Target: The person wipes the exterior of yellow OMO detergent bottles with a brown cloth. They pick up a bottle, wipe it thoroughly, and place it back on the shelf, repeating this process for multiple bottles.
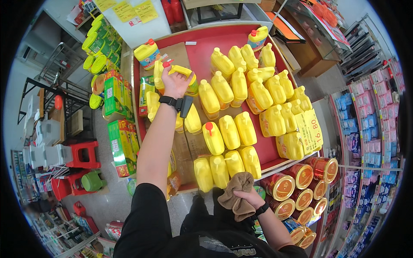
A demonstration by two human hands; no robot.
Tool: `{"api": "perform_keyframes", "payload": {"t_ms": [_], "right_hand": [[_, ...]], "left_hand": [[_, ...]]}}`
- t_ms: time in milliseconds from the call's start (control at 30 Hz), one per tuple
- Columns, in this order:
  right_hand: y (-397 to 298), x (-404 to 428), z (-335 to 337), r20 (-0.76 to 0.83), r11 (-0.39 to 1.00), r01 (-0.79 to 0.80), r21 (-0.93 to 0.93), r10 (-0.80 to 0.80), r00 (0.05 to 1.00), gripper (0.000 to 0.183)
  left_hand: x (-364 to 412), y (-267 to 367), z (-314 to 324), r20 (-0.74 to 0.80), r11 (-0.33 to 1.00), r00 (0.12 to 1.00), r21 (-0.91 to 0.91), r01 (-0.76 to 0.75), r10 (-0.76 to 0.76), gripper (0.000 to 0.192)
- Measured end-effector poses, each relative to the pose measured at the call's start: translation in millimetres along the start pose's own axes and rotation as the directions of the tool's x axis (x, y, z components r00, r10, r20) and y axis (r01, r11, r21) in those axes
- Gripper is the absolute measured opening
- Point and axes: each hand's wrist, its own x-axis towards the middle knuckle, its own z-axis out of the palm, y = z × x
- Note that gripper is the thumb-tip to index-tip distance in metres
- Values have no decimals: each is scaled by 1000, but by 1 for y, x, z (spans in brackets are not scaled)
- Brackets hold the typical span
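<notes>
My left hand (pixel 176 82) reaches over the display bin, palm up with its fingers curled. It is at the handle of a yellow plastic jug with a red cap (pixel 166 64); whether the fingers grip the jug is hidden. My right hand (pixel 251 197) holds a crumpled brown cloth (pixel 238 193) at the bin's near edge. Rows of yellow jugs stand before me, among them a front row (pixel 203 174) beside the cloth. Another jug with a red cap (pixel 213 138) stands mid-bin. A dark device (pixel 186 106) with a cable sits at my left wrist.
Cardboard (pixel 184 151) and a red base (pixel 203 51) line the bin. A yellow price sign (pixel 309 132) leans at its right corner. Stacked red tins (pixel 281 187) stand near my right arm. Green and yellow boxes (pixel 121 148) flank the bin's left side; red stools (pixel 84 154) stand beyond.
</notes>
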Motion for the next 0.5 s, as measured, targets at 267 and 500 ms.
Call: {"api": "perform_keyframes", "payload": {"t_ms": [267,500], "right_hand": [[-23,23,44,-27,985,174,-13,-174,984,52],[-55,31,108,-41,959,247,137,-244,969,40]], "left_hand": [[-136,66,65,187,847,980,530,-48,-61,38],[-282,108,101,279,674,949,730,-111,-145,41]]}}
